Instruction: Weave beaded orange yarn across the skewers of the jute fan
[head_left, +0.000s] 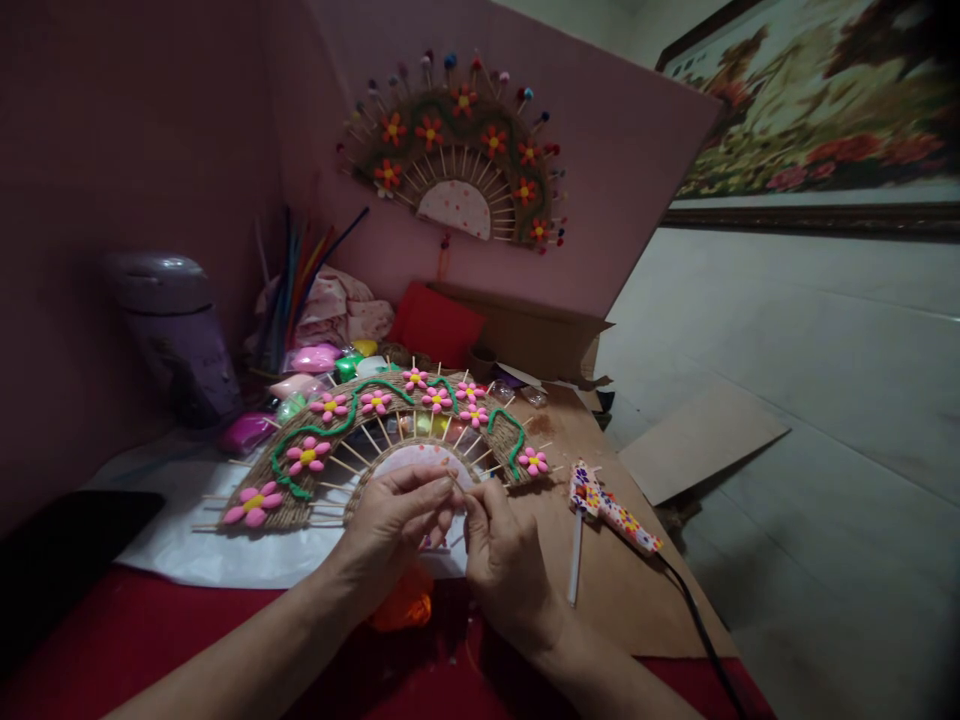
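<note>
Bare forearms rise from the bottom edge and slant inward, bringing the left hand (405, 508) and the right hand (504, 555) together at their fingertips, low over the work surface. On the left hand the thumb presses near the index finger while the other fingers curl loosely beneath; the right hand is folded more tightly, thumb and index finger nearly closed. Whether a small piece sits in either pinch I cannot tell.

Just under the wrists is a crumpled bright orange packet (405, 600). Directly beyond the hands lies a half-round fan of brown twine wound over pale wooden sticks (397, 410), carrying pink five-petalled flowers with yellow centres (308, 456) and a wavy fuzzy green strip (279, 458). Its spotted pale half-disc (412, 460) is partly hidden by the fingers.

White plastic sheeting (187, 550) spreads under the fan's left side, over a deep red tabletop (187, 640), whose front strip leaves some room left of the arms. To the right, a flat brown cardboard sheet (600, 620) offers open space up to its slanting right edge; on it rests a flower-patterned glue gun (616, 518), its black cord (697, 605) running over that edge. Behind the fan, glossy coloured packets (315, 358) and a lilac bottle (184, 345) crowd the back left.
</note>
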